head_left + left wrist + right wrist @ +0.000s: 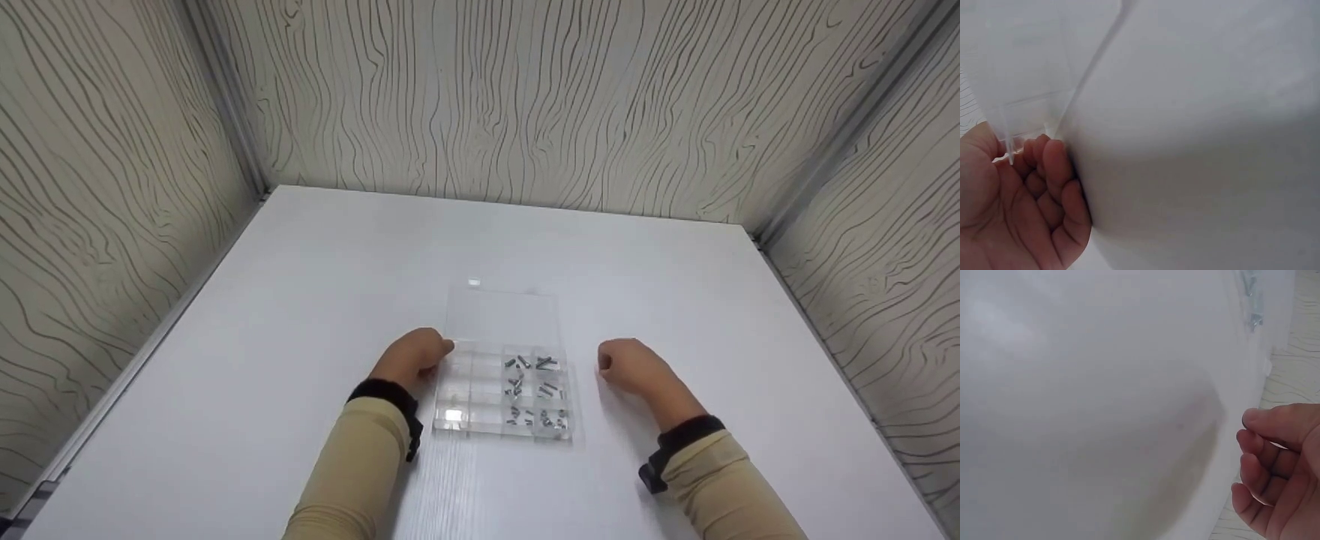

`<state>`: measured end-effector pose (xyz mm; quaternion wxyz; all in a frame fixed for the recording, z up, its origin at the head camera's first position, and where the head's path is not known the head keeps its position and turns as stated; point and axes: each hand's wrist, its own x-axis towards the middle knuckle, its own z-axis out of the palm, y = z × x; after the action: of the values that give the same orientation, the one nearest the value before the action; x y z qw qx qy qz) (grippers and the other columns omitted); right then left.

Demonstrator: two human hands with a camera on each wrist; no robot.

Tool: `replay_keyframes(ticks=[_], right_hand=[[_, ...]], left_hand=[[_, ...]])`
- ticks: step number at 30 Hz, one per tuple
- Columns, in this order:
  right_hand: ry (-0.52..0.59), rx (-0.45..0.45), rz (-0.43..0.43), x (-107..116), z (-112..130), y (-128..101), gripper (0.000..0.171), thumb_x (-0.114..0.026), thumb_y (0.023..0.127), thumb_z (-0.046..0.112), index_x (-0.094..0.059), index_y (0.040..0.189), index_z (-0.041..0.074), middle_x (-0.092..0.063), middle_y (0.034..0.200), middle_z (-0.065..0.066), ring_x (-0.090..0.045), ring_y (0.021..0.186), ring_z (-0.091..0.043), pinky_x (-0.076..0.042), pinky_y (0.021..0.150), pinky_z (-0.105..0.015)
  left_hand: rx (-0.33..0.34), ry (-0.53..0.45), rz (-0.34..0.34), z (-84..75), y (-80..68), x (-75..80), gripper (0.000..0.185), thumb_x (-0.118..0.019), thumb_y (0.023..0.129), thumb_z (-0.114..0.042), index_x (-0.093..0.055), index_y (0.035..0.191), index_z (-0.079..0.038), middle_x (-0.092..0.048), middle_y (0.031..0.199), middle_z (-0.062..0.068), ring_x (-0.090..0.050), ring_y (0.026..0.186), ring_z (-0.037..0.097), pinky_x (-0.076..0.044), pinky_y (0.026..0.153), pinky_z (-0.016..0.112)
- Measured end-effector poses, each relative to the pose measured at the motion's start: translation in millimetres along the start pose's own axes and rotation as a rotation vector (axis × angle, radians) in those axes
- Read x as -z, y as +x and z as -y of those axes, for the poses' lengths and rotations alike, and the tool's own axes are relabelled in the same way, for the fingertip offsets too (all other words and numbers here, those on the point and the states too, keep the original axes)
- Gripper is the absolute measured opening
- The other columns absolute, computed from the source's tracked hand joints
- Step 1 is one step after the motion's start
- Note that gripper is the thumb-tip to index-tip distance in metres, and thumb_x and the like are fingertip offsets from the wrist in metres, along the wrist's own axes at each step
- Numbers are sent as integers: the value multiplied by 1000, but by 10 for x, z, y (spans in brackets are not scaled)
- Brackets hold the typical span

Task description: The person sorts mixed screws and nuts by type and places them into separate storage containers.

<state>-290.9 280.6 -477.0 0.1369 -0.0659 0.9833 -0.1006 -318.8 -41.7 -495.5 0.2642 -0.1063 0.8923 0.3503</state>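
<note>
A clear plastic compartment box (486,390) lies on the white table with its transparent lid (502,316) folded back on the far side. Small metal screws (516,386) fill compartments in its two right-hand columns; the left-hand columns hold none. My left hand (412,356) grips the box at its left side near the hinge, thumb on top. In the left wrist view, the plastic edge (1010,147) sits between the thumb and curled fingers of that hand. To the right of the box, my right hand (634,365) hovers apart from it, fingers loosely bent and holding nothing.
The white table (337,262) stretches around the box on every side. Wood-grain patterned panels (480,97) rise behind it and at both sides, with metal posts (225,90) in the corners. Both wrists wear black bands (382,394) over tan sleeves.
</note>
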Motion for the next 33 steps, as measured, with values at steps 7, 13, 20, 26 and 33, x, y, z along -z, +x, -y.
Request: replay_keyframes(ticks=[7,13,20,26,33], right_hand=[[6,141,-68,45,289,-109,12,-61,74,8,-54,69,15,-50,64,4,-46,60,-14,-39,55,-29],[6,226,-17,52,518,-241,16,-61,74,8,-54,65,19,-48,61,7,-45,58,-11,-37,54,-28],[-48,298,64,56,628,-330,17,-61,69,8,-54,59,20,-49,57,9,-45,55,-9,-38,51,-27],[-54,322,79,29,628,-330,17,-62,67,7,-54,57,19,-49,56,9,-45,53,-9,-38,50,-26],[-43,304,89,27,594,-311,16,-63,71,8,-55,62,18,-49,59,9,-46,56,-10,-39,53,-27]], left_hand=[[-88,113,28,-2,52,-7,48,-41,89,-37,-43,49,-11,-42,48,4,-42,46,20,-39,61,35],[-79,109,31,-6,42,-4,46,-41,89,-37,-44,52,-10,-42,51,4,-44,50,21,-38,62,36],[-98,128,13,-2,51,-4,47,-41,89,-36,-42,51,-10,-44,51,5,-45,49,22,-39,59,35],[-102,125,22,8,71,-14,52,-40,90,-36,-38,44,-12,-39,46,3,-40,42,20,-39,58,34],[-80,73,36,13,53,0,51,-41,89,-37,-35,45,-13,-38,50,4,-37,44,20,-38,57,35]])
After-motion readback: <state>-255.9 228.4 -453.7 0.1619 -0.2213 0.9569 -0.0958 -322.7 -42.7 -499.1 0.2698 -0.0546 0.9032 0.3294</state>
